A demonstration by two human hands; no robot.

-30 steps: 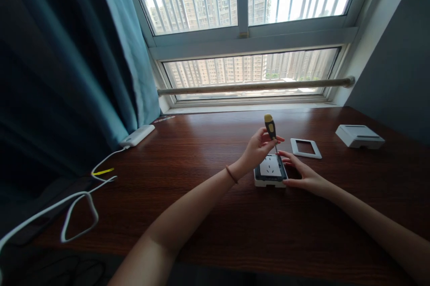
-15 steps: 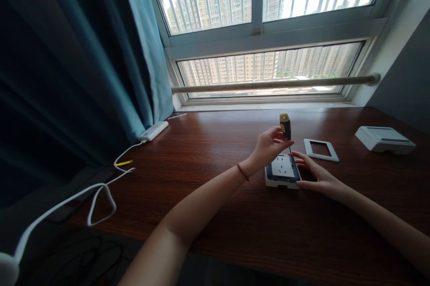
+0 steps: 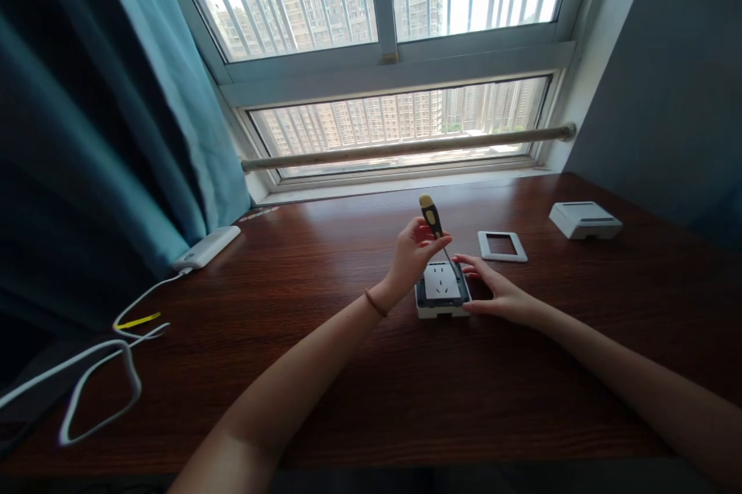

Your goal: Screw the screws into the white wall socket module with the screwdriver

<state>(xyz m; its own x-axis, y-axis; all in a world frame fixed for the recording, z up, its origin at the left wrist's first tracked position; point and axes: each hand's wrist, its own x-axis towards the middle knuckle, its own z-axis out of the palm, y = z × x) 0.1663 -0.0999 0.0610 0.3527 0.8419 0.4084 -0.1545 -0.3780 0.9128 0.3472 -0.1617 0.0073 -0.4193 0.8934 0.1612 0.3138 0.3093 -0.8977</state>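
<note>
My left hand (image 3: 416, 253) is closed around a screwdriver (image 3: 430, 216) with a black and yellow handle. Its thin shaft slants down to the right side of a wall socket (image 3: 441, 282), a white faceplate with a dark surround on a white box. My right hand (image 3: 492, 289) grips the right side of that socket, thumb at the near corner and fingers at the far one. The screwdriver's tip meets the dark surround near a screw hole; exact contact is too small to tell. A white cover frame (image 3: 502, 247) lies flat behind my right hand.
A second white box (image 3: 585, 220) rests at the right of the brown wooden table (image 3: 348, 393). On the left, a white power strip (image 3: 207, 248) trails a white cable with a yellow tag (image 3: 137, 321) beside the blue curtain (image 3: 168, 115). The window stands behind.
The whole view has shifted, so things appear further left. The screwdriver's handle now leans more to the left, while both hands keep their holds.
</note>
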